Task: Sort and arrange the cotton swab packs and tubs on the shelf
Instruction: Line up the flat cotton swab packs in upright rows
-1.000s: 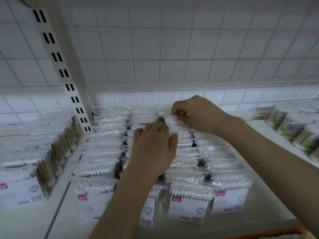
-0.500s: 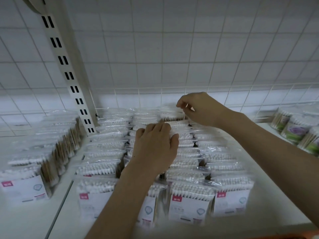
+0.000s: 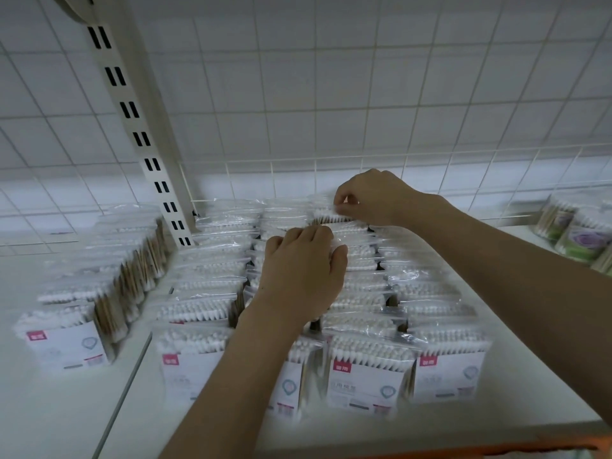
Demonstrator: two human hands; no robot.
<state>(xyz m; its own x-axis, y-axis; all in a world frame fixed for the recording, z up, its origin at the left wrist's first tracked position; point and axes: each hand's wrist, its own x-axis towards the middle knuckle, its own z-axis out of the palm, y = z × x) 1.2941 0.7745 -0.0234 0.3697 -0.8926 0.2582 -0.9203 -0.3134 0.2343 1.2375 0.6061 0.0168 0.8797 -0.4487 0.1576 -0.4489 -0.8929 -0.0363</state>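
Note:
Several rows of clear cotton swab packs (image 3: pixel 367 372) with red-tagged white labels stand upright on the white shelf (image 3: pixel 516 385), running back to the wire fence. My left hand (image 3: pixel 303 276) lies over the tops of the packs in a middle row, fingers bent down against them. My right hand (image 3: pixel 374 197) reaches to the back of the rows and pinches the top edge of the rearmost cotton swab pack (image 3: pixel 326 216) between thumb and fingers. Round cotton swab tubs (image 3: pixel 578 238) with purple and green labels stand at the far right.
Another block of swab packs (image 3: pixel 82 293) fills the neighbouring shelf bay on the left, beyond a slotted white upright (image 3: pixel 145 137). A white wire grid (image 3: pixel 331 94) forms the back wall. An orange strip (image 3: pixel 496 450) runs along the shelf's front edge.
My right hand has moved a little further back and up, lifting the top of the rearmost pack. My left hand stays on the middle row.

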